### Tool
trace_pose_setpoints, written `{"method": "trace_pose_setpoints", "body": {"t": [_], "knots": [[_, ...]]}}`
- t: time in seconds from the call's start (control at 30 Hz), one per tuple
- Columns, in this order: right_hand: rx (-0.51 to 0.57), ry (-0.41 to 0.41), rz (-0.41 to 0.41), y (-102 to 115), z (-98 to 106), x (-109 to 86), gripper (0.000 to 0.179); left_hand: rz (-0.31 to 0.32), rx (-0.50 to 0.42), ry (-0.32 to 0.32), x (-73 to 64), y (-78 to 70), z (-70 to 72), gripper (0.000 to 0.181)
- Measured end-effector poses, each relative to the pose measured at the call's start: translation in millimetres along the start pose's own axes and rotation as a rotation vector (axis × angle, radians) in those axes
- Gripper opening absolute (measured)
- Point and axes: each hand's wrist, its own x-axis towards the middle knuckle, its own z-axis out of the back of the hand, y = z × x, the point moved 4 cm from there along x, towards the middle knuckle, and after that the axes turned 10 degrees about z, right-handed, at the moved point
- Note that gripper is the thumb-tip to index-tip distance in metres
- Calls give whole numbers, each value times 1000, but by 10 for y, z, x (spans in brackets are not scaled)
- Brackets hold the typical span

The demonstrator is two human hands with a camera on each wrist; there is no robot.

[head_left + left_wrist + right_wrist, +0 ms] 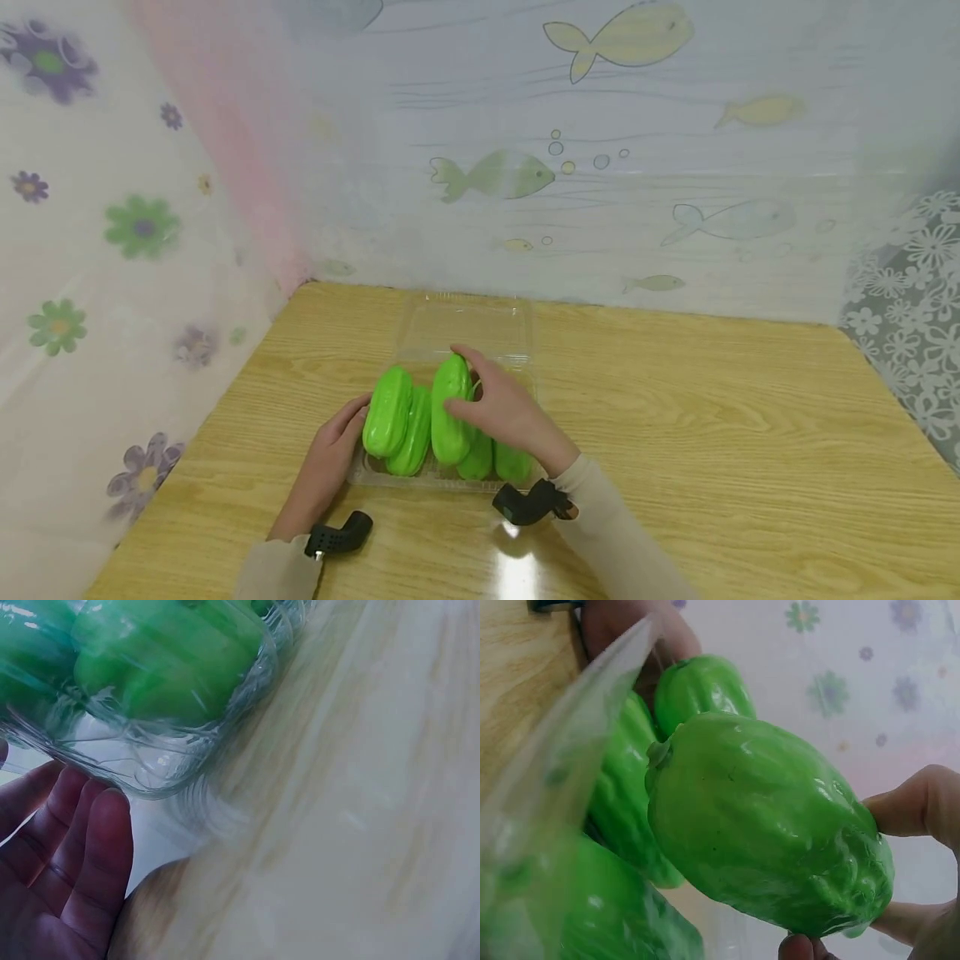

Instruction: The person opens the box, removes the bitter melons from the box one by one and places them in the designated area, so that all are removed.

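Observation:
My right hand (510, 412) pinches a glossy, ridged green gourd (447, 417) between the thumb and fingers, over the clear plastic container (375, 479). In the right wrist view this gourd (765, 825) shows a short stem and a wrinkled end near the fingers. At the container's left side, my left hand (326, 454) touches it; in the left wrist view the fingertips (109, 814) rest against its lower edge. Several more green gourds sit in the container, one gourd (387, 412) leaning on another at the left, others lower right, partly hidden by the right hand and held gourd.
The container's hinged clear lid (465, 325) lies folded back behind it. A wood-grain table (712, 433) extends to both sides. Behind stands a fish-print curtain (600, 208), with a flower-print sheet (112, 333) at the left.

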Motion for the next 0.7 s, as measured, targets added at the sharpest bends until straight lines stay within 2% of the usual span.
{"method": "trace_pose_setpoints", "body": {"t": [0.37,0.6,0.7], "knots": [[119,-30,22,-70,231,-35,68,-7,11,-8,-2,0,-11,47],[213,-59,10,195,512,-170,62,-16,30,3,24,21,-16,48],[251,-85,6,174,613,-208,57,-13,27,7,20,26,-13,49]]}}
